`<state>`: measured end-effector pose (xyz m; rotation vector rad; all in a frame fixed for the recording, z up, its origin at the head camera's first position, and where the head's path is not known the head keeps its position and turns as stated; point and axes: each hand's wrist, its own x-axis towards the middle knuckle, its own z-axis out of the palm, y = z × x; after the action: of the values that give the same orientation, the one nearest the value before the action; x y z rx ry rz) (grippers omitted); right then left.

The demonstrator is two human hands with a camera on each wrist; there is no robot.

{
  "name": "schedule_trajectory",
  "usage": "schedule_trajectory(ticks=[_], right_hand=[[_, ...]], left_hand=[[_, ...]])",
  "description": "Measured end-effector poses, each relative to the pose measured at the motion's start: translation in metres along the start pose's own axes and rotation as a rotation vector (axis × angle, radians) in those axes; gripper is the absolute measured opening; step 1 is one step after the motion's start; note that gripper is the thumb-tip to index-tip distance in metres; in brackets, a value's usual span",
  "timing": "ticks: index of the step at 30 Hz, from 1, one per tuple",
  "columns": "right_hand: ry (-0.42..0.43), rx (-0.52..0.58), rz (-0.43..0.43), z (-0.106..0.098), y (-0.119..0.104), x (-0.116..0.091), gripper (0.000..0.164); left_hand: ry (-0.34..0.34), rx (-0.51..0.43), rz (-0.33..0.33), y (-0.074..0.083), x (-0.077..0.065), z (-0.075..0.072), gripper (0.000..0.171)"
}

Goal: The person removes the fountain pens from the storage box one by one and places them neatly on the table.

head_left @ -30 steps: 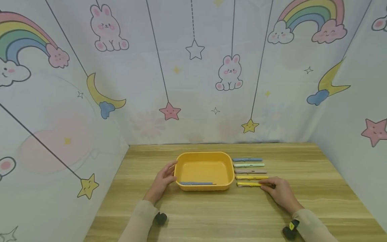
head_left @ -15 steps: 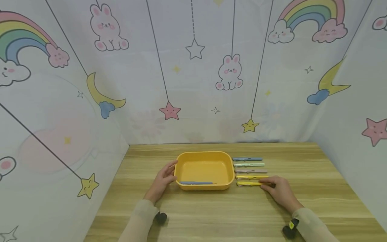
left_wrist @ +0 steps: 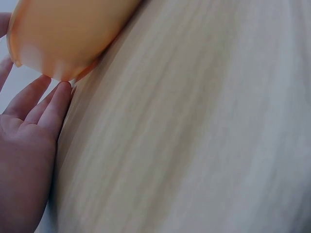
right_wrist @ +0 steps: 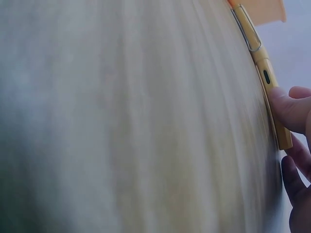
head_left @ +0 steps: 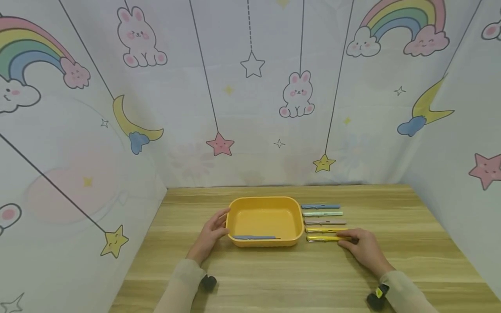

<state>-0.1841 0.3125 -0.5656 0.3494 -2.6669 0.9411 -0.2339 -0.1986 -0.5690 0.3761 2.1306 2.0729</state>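
Note:
A yellow-orange plastic tray (head_left: pixel 264 200) stands on the wooden table. Inside it, along the near wall, lies a blue pen (head_left: pixel 254 237). My left hand (head_left: pixel 208 234) touches the tray's left side with spread fingers; the left wrist view shows fingertips (left_wrist: pixel 63 90) against its outer wall. To the right of the tray, my right hand (head_left: pixel 364 248) pinches the end of the nearest yellow pen (head_left: pixel 322 238), which lies on the table. In the right wrist view the thumb (right_wrist: pixel 286 104) presses on this pen, beside its dark slot; its wire clip points away from the hand.
Beyond that pen several more lie in a row: another yellow pen (head_left: pixel 325 230), a mauve pen (head_left: pixel 326 222), a mint green pen (head_left: pixel 322 214) and a blue pen (head_left: pixel 321 206). Printed cloth walls (head_left: pixel 250 108) enclose the table (head_left: pixel 274 278) at the back and both sides.

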Motion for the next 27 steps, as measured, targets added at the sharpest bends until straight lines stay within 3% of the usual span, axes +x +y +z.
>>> schedule_trajectory(ticks=[9, 15, 27], right_hand=[[0.025, 0.034, 0.053, -0.012, -0.002, 0.003, 0.026], [-0.002, 0.084, 0.104, -0.021, -0.003, 0.012, 0.028], [-0.059, 0.244, 0.138, -0.027, -0.026, 0.029, 0.038]], left_hand=[[0.009, -0.005, 0.004, 0.001, -0.001, 0.001, 0.067], [0.007, -0.006, 0.004, 0.002, -0.002, 0.001, 0.067], [-0.001, -0.004, 0.005, 0.000, -0.001, 0.001, 0.067]])
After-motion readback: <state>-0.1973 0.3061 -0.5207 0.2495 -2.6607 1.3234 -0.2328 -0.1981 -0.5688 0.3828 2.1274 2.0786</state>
